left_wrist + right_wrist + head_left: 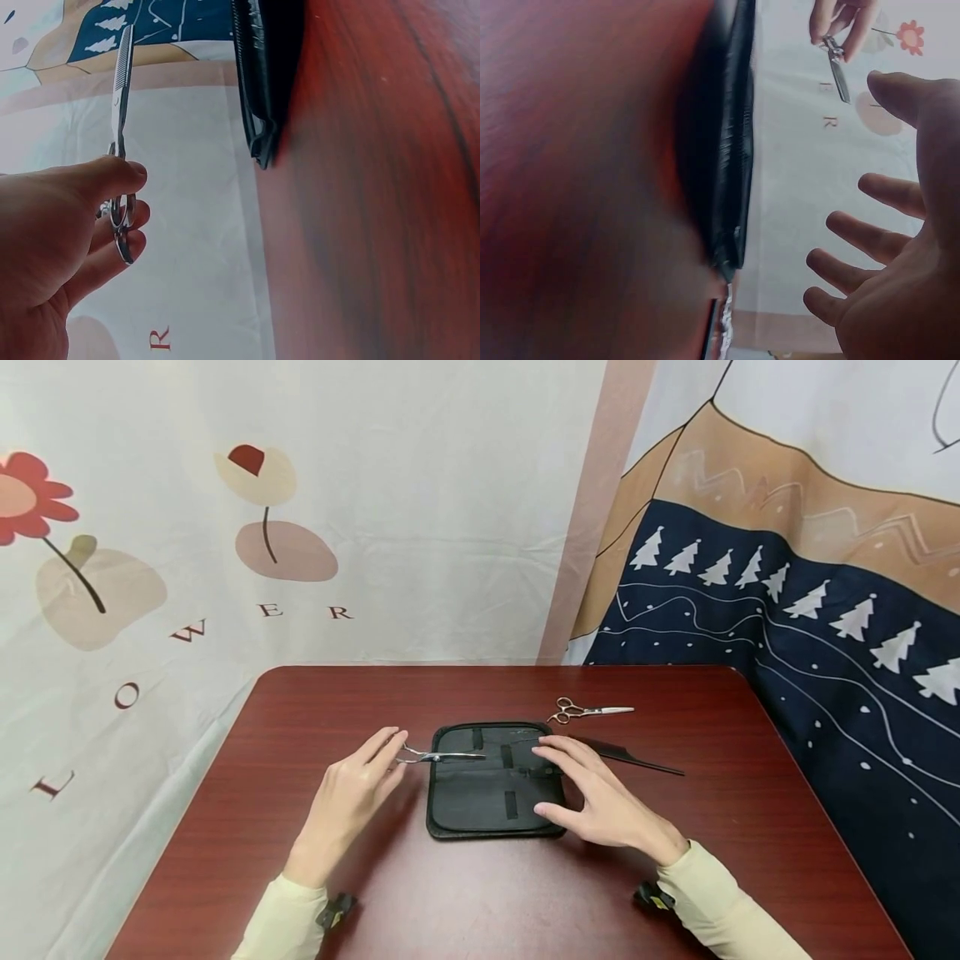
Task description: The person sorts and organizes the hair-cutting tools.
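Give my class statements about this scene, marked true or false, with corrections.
1. The left hand holds silver metal toothed scissors. True.
2. The right hand grips the black thin-tailed comb. False: the right hand holds nothing.
3. The black rectangular case lies on the reddish-brown table. True.
4. The comb lies left of the case. False: the comb lies to its right.
5. Another pair of silver metal scissors lies on the table. True.
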`<state>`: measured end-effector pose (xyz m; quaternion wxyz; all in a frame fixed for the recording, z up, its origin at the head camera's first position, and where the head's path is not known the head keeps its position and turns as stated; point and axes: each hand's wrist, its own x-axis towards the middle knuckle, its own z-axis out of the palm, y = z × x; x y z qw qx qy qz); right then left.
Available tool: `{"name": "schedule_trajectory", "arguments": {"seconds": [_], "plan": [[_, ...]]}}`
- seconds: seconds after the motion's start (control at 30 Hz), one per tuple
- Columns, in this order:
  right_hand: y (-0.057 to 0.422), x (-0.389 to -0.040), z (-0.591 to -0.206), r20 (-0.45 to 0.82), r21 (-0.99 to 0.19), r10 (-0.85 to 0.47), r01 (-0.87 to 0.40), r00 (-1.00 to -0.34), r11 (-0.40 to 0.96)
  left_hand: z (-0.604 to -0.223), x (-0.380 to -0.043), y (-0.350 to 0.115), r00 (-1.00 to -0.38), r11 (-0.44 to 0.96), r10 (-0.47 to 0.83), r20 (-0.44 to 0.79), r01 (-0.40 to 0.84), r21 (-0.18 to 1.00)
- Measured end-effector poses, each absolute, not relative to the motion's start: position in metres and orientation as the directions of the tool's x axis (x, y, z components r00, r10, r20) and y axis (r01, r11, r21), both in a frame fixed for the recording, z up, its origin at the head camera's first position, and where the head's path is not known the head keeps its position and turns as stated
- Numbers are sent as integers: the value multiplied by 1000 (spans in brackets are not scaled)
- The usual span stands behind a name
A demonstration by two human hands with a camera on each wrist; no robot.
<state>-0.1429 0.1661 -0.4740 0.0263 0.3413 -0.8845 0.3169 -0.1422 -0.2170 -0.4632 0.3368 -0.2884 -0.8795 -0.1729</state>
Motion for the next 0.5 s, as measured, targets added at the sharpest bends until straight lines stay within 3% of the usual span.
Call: {"name": "schedule_trajectory", "arguments": {"seconds": [0.27, 0.5], "plan": [[177, -139, -489, 236, -486, -616, -640, -752, 595, -469, -142, -222, -659, 797, 388, 644, 591, 125], [183, -133, -499, 196, -462, -622, -631, -758, 623, -474, -145, -223, -667, 791, 400, 628, 598, 132]]}}
